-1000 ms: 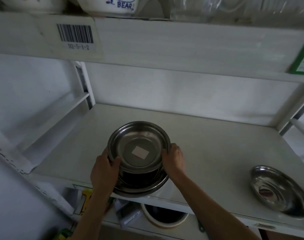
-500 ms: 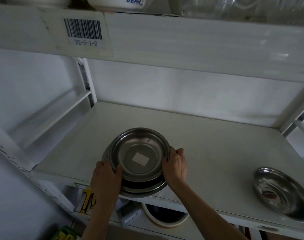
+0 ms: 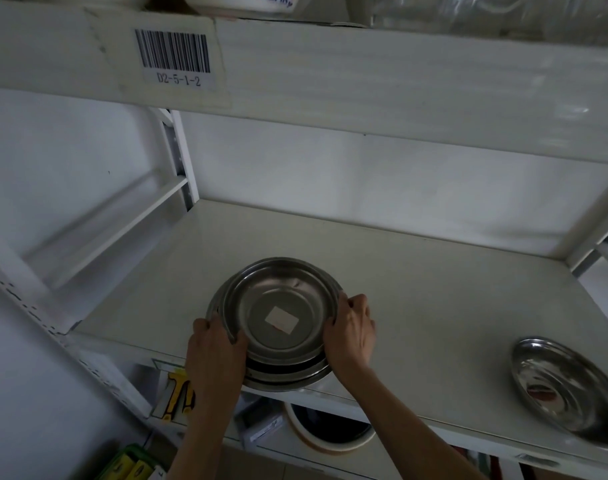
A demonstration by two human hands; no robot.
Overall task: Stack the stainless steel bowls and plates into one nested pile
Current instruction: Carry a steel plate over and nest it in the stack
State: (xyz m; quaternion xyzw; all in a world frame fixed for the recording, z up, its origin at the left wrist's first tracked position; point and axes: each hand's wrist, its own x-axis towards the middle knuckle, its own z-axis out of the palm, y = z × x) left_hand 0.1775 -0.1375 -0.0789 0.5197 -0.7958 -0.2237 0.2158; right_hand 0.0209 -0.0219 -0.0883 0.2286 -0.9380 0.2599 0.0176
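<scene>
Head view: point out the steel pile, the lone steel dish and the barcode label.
steel pile (image 3: 278,306): head view, inner wall of the top plate.
lone steel dish (image 3: 569,389): head view, its inner bottom.
barcode label (image 3: 172,51): head view, the black bars.

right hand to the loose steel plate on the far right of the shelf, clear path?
Probably yes. The right hand now grips the stack rim, and bare shelf lies between it and the loose plate. It must let go first; the left hand also holds the stack.
</scene>
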